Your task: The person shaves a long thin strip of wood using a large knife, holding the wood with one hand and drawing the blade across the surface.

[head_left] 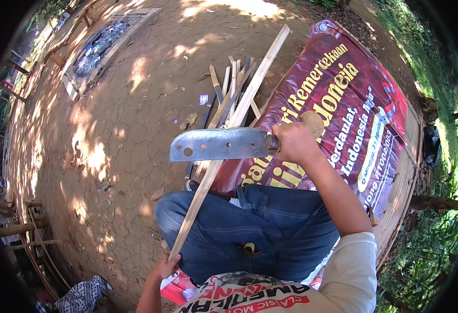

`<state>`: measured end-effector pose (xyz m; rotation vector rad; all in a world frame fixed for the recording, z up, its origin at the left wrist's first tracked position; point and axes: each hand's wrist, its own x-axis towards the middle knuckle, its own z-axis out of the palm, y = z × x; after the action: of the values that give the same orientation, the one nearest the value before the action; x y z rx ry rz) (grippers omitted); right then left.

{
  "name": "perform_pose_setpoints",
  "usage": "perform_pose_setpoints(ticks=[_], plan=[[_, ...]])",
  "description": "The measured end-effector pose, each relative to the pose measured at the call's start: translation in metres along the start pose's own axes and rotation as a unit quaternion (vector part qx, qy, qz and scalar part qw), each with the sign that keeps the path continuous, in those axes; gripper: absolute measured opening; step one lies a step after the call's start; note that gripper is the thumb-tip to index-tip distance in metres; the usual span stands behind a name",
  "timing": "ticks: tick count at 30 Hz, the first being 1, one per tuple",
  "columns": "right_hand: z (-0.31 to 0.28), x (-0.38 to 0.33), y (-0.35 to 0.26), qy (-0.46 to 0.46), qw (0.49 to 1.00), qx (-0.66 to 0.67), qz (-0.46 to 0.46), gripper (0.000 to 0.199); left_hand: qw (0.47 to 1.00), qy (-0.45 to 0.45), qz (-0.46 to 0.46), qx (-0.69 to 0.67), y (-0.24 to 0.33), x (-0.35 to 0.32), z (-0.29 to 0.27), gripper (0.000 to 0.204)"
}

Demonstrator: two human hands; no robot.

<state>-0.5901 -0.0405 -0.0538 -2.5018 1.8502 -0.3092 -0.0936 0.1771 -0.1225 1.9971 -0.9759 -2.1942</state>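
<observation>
My right hand (296, 143) is closed round the handle of a broad cleaver (213, 144), whose wide grey blade has several round holes and points left. The blade lies across the view above a long pale wooden strip (196, 201) and hides part of it; whether they touch I cannot tell. My left hand (164, 267) grips the near end of that strip beside my left knee. From there the strip slants up and away to the right, past a pile of shorter wooden strips (223, 96) on the ground.
I sit cross-legged in jeans (255, 219) on a dark red printed banner (338, 99) laid over a bamboo platform (403, 182). Cracked bare earth (129, 172) spreads to the left, with a wood-framed ash pit (101, 49) at the far left. Patterned cloth (82, 295) lies at lower left.
</observation>
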Motion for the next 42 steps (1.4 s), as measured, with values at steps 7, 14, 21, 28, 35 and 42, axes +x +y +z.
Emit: perform_pose_setpoints(ticks=[7, 14, 21, 28, 35, 42], plan=[[-0.001, -0.001, 0.005, 0.055, 0.998, -0.011, -0.043, 0.022, 0.999, -0.01, -0.013, -0.037, 0.006, -0.002, 0.001, 0.036], [-0.042, 0.01, 0.047, 0.038, 0.961, -0.056, 0.267, 0.019, 0.999, -0.037, -0.011, -0.021, -0.002, -0.002, -0.005, 0.032], [-0.082, -0.015, 0.094, 0.056, 0.938, -0.098, 0.327, 0.021, 0.999, -0.026, -0.005, 0.045, 0.001, 0.009, -0.006, 0.034], [-0.026, -0.02, -0.02, -0.039, 0.998, 0.019, 0.04, 0.017, 0.998, 0.007, -0.057, -0.009, 0.004, 0.002, -0.003, 0.034], [-0.029, 0.011, 0.019, 0.013, 0.996, 0.009, 0.084, 0.016, 0.999, 0.019, -0.036, 0.025, -0.003, 0.002, -0.005, 0.042], [-0.067, 0.022, 0.114, 0.059, 0.919, 0.009, 0.39, 0.022, 0.997, 0.011, -0.021, 0.079, -0.004, 0.009, -0.008, 0.036]])
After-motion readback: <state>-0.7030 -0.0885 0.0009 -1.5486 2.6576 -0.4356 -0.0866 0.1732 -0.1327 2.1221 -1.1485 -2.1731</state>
